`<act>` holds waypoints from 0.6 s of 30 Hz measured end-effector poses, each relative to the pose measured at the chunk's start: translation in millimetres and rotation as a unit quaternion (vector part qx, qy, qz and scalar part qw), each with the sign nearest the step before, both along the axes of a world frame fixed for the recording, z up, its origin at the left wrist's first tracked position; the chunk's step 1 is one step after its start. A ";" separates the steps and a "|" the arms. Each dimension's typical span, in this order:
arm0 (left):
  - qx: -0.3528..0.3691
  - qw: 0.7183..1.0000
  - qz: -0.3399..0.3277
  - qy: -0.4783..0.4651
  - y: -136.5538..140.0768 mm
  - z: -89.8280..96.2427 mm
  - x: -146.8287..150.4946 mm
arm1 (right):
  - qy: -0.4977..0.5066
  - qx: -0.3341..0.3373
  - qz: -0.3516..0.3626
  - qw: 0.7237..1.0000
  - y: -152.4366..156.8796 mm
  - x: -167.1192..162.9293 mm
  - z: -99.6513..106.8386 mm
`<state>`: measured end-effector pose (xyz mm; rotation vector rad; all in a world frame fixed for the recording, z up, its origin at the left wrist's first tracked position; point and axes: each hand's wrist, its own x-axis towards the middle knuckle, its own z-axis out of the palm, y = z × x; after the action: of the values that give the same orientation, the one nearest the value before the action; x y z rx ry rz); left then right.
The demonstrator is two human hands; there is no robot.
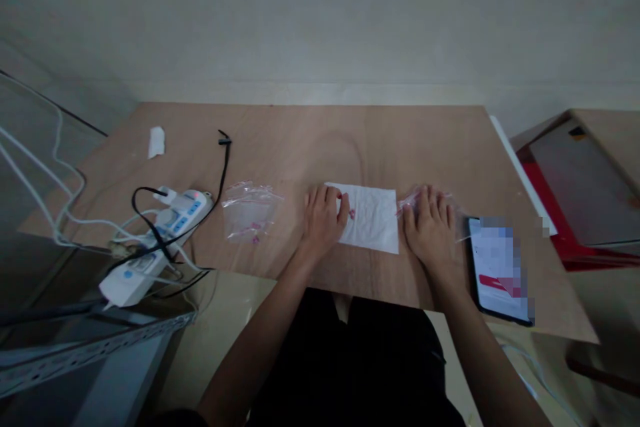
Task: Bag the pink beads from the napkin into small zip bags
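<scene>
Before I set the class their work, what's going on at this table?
A person's left hand rests at the left edge of a white sheet. The right hand lies over clear plastic. More clear plastic, a flat bag, lies to the left, with a power strip beyond it; a phone lies to the right.

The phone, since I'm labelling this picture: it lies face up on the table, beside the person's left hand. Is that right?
Not quite: the head view shows the phone beside the person's right hand, not the left. It does lie face up on the table.
</scene>
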<state>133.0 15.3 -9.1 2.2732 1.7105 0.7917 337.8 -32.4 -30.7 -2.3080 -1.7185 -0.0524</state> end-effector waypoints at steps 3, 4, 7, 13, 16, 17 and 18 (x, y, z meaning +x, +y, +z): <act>0.031 0.995 0.090 -0.042 -7.6 6.3 -41.1 | 0.004 0.007 0.003 1.000 -1.3 -0.5 1.8; 0.039 0.990 0.130 -0.046 -9.7 7.2 -59.2 | 0.006 0.009 0.004 1.000 -1.7 -0.8 2.8; 0.058 0.972 0.224 -0.025 -15.6 6.3 -114.6 | 0.024 0.015 0.000 1.000 -2.2 -1.5 5.0; 0.089 0.970 0.226 -0.017 -53.7 -7.7 -149.7 | 0.074 0.055 -0.019 0.996 -2.7 0.3 3.9; 0.073 0.978 0.192 -0.023 -74.6 -18.4 -141.2 | 0.090 0.082 -0.020 0.992 -5.3 0.7 5.2; 0.069 0.977 0.202 -0.024 -77.5 -20.6 -140.2 | 0.096 0.089 -0.018 0.991 -6.5 0.6 6.0; 0.071 0.972 0.221 -0.022 -77.7 -21.4 -140.7 | 0.103 0.098 -0.016 0.990 -7.7 0.4 6.9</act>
<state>-7.8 -62.4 -30.4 1.9551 2.2405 1.0697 338.2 -40.1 -23.8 -2.1182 -1.5031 0.0103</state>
